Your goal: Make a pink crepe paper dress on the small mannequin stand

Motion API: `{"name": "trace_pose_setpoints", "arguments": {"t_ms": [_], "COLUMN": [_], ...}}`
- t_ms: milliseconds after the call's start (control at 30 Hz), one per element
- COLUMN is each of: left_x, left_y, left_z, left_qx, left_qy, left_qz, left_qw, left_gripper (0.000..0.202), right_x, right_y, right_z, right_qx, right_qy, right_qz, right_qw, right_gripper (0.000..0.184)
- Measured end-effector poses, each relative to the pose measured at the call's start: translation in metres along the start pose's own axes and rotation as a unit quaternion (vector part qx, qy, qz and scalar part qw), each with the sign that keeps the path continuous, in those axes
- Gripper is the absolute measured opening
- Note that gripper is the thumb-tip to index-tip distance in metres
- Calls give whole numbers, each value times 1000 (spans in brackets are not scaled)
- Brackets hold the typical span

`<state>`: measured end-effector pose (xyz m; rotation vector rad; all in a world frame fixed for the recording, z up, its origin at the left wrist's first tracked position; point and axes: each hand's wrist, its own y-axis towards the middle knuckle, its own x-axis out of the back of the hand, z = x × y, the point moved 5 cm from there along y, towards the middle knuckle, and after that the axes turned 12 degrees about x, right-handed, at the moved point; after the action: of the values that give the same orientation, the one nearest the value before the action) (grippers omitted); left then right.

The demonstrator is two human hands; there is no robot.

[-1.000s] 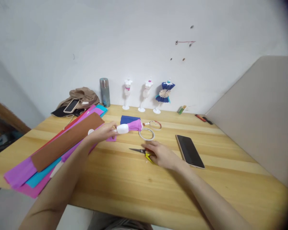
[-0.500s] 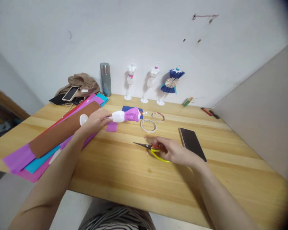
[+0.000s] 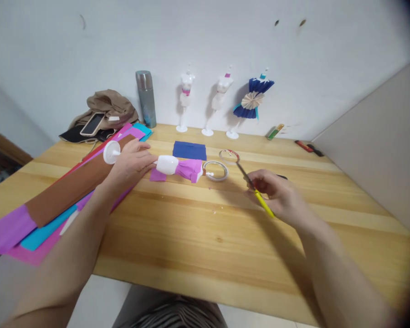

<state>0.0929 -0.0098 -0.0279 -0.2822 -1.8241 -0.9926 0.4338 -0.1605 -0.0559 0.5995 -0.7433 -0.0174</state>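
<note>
Now scissors (image 3: pixel 263 202) have risen, right hand (image 3: pixel 276 193) gripping them, left hand (image 3: pixel 133 160) clasping the mannequin (image 3: pixel 168 165).

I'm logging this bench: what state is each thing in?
Mannequin in left hand: sideways, partly dressed
Scissors in right hand: raised, blades apparently together
Left standing mannequin: mostly bare
Middle standing mannequin: mostly bare
Right standing mannequin: dressed
Flask: upright, lid on
White-rimmed phone: screen dark
Near tape ring: flat
Far tape ring: flat
Blue paper: flat
</note>
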Motion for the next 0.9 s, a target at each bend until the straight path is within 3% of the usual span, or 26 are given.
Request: {"name": "trace_pose_setpoints", "arguments": {"t_ms": [67, 267, 400, 600, 900], "left_x": [-2, -16, -13, -5, -4], "left_y": [0, 6, 4, -4, 0], "left_z": [0, 7, 0, -11, -9], "left_qx": [-11, -54, -51, -5, 18], "left_qy": [-2, -9, -17, -41, -60], "left_qz": [-3, 21, 36, 34, 60], "left_qw": [1000, 998, 998, 999, 996], "left_gripper": [27, 33, 33, 35, 38], "right_x": [-1, -8, -13, -14, -7], "right_y": [0, 1, 1, 1, 2], "right_z": [2, 9, 9, 9, 14], "right_qx": [41, 118, 142, 195, 197], "right_qy": [-57, -139, -133, -118, -85], "right_qz": [-15, 50, 84, 79, 83], "right_qw": [997, 982, 977, 970, 973], "right_gripper": [12, 38, 42, 44, 39]}}
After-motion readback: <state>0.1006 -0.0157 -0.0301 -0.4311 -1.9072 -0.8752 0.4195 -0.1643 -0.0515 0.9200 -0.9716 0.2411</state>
